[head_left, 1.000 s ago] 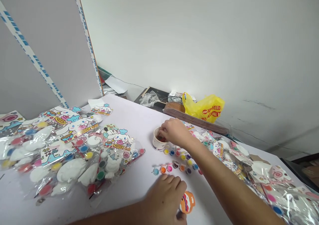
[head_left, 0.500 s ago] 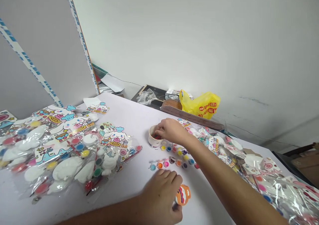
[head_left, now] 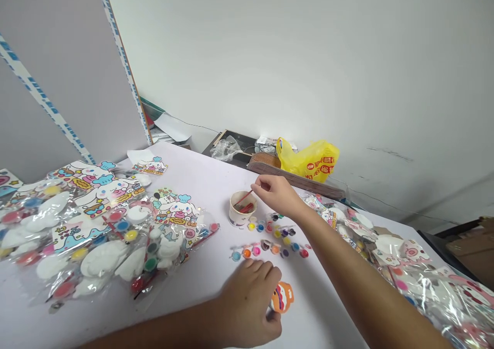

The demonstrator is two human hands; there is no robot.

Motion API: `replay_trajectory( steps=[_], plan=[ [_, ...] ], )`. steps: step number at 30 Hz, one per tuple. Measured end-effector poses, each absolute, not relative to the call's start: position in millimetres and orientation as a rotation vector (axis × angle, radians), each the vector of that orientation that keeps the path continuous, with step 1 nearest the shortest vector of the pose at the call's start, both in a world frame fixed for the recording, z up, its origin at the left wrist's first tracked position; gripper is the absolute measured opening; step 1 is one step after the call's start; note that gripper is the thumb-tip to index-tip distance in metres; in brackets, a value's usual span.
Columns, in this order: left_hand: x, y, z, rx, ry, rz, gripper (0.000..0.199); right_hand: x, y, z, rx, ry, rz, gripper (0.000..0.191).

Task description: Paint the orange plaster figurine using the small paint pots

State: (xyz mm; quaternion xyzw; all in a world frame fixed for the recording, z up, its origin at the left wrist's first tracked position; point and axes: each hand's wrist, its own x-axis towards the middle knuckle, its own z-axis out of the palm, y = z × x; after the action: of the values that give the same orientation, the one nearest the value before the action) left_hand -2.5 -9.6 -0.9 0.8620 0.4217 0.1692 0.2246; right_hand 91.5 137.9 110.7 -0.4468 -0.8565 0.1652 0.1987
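Between the fingertips of my right hand (head_left: pixel 276 193) is the end of a thin red paintbrush (head_left: pixel 244 197), its lower part slanting down into a white paper cup (head_left: pixel 236 216). Other red brushes lie inside the cup. My left hand (head_left: pixel 250 300) rests low in front, fingers curled round a small figurine (head_left: pixel 283 296) painted orange, white, red and blue; part of it is hidden by the hand. Just beyond that hand, strips of small paint pots (head_left: pixel 265 245) in several colours lie on the white table, close to the cup.
Clear bags of white plaster shapes, paints and cartoon cards (head_left: pixel 111 236) are heaped at left. More such bags (head_left: pixel 417 277) line the right side. Behind the table's far edge sits a yellow plastic bag (head_left: pixel 309 161) against the wall. A grey panel (head_left: pixel 65 71) stands at left.
My right hand has come up and out of the cup, with a red paintbrush now showing in its fingers. My left hand stays on the figurine, almost unmoved.
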Motion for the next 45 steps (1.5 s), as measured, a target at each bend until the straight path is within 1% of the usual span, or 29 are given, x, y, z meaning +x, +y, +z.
replay_trajectory(
  steps=[9, 20, 27, 37, 45],
  plan=[
    [-2.4, -9.4, -2.8, 2.376, 1.156, 0.486, 0.027, 113.5, 139.6, 94.4, -1.249, -2.12, 0.796, 0.029],
    [-2.2, -9.3, -1.5, 2.352, 1.145, 0.459, 0.028, 133.5, 132.6, 86.1, -1.251, -1.733, 1.053, 0.027],
    [-1.9, -9.8, -1.3, 2.342, 1.159, 0.458, 0.029, 131.5, 130.2, 73.2, -1.247, -1.658, 1.105, 0.023],
    [-1.7, -9.6, 1.0, 2.341, 1.164, 0.444, 0.028, 138.9, 112.5, 70.2, -1.214, -1.511, 1.257, 0.018],
    [-1.2, -9.7, 2.3, 2.343, 1.17, 0.412, 0.029, 162.2, 82.7, 65.5, -1.194, -1.376, 1.379, 0.028]
  ],
)
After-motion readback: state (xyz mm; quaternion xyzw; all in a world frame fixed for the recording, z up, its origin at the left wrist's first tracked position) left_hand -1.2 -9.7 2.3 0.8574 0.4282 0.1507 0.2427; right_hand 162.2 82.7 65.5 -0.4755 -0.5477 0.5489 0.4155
